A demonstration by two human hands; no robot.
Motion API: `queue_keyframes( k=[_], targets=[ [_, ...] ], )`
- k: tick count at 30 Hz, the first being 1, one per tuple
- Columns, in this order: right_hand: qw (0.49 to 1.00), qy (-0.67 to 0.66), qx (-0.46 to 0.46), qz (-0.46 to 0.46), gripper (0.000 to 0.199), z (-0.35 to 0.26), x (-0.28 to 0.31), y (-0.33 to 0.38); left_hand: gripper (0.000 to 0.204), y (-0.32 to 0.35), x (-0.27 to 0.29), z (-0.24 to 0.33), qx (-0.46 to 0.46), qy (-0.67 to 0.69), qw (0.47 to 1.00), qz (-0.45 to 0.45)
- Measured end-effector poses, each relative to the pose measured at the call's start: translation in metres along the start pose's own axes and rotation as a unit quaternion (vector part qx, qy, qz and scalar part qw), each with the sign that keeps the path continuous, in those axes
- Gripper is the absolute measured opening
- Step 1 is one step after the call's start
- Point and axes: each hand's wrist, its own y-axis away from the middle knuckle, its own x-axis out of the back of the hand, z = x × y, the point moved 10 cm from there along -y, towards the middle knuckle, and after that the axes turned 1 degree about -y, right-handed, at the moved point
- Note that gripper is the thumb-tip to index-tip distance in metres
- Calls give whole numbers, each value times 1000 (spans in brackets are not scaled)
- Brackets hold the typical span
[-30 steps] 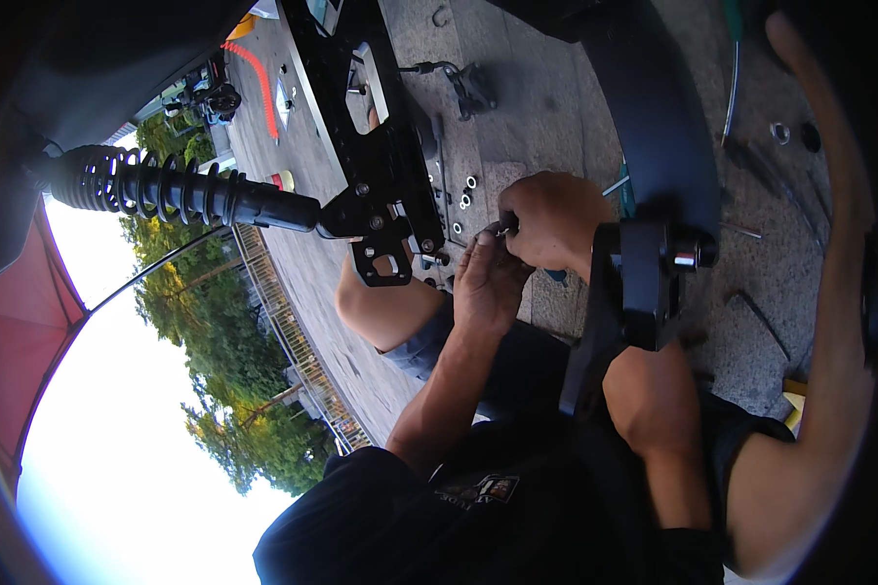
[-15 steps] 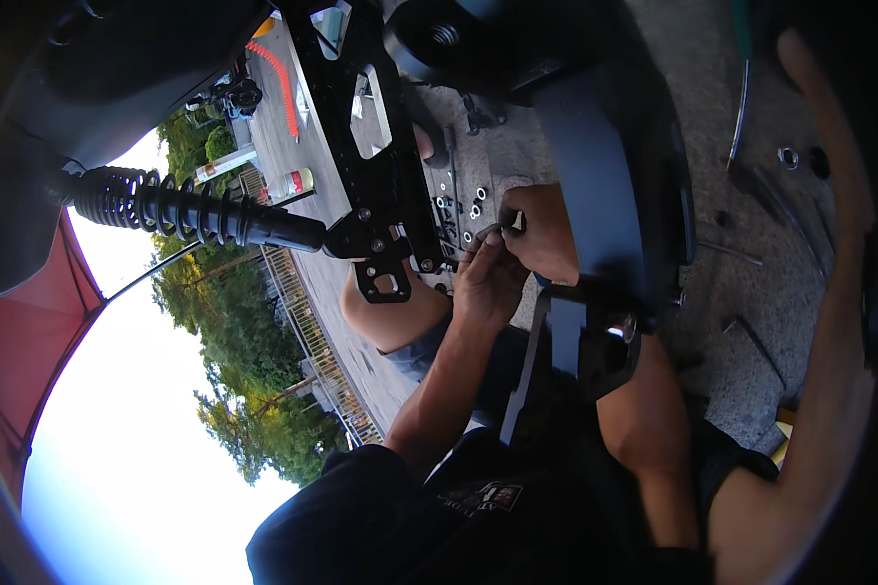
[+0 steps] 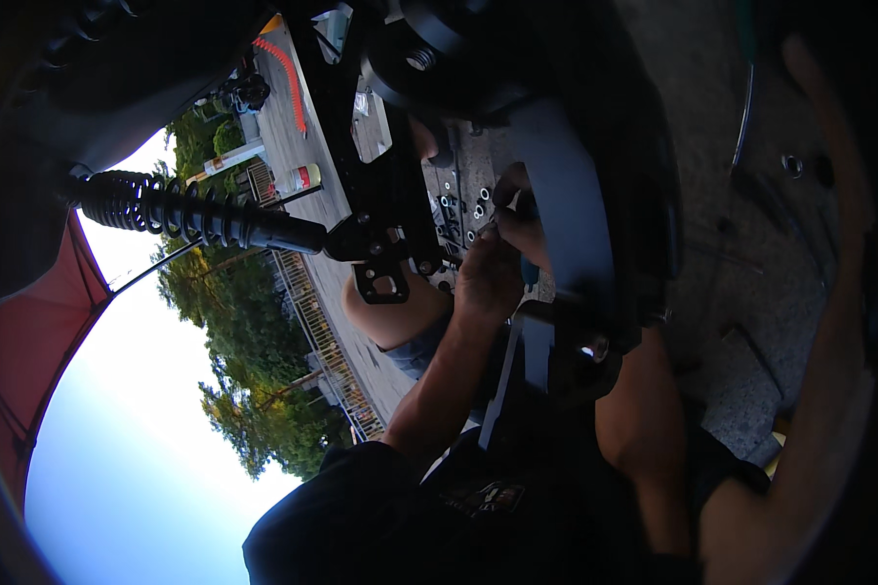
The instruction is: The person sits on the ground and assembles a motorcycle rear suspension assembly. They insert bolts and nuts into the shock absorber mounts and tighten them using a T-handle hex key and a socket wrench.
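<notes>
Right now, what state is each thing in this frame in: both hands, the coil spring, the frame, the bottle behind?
left hand: fingers pinched at the bolt holes of the frame; what it grips cannot be made out.
right hand: mostly hidden behind a dark panel, fingers curled at the same spot.
black metal frame: tilted, several holes showing.
coil spring shock: attached to the frame at one end.
bottle: lying on the pavement.

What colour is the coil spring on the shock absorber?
Black, as the head view shows: the coil spring is dark all along.
</notes>
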Motion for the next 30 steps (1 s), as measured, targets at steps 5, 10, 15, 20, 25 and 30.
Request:
queue_keyframes(
  k=[5, 10, 15, 20, 25, 30],
  targets=[
    [972, -221, 79, 14, 14, -42, -28, -11, 31, 3, 10, -1, -10, -31, 999, 17],
    [982, -116, 111, 94, 15, -72, -34, -6, 35, 3, 8, -1, -3, -21, 1000, -13],
    [987, -112, 108, 42, 16, -75, -51, -14, 39, 5, 13, -1, -3, -19, 1000, -17],
    [993, -52, 105, 13, 17, -80, -62, -16, 43, 5, 17, 2, -7, -15, 1000, -23],
    [989, 58, 128, -35, 17, -89, -63, -17, 47, 5, 17, 2, -5, -10, 1000, -24],
    [993, 73, 87, -27, 16, -93, -63, -21, 51, 16, 13, 6, -19, -21, 1000, -13]
  ],
)
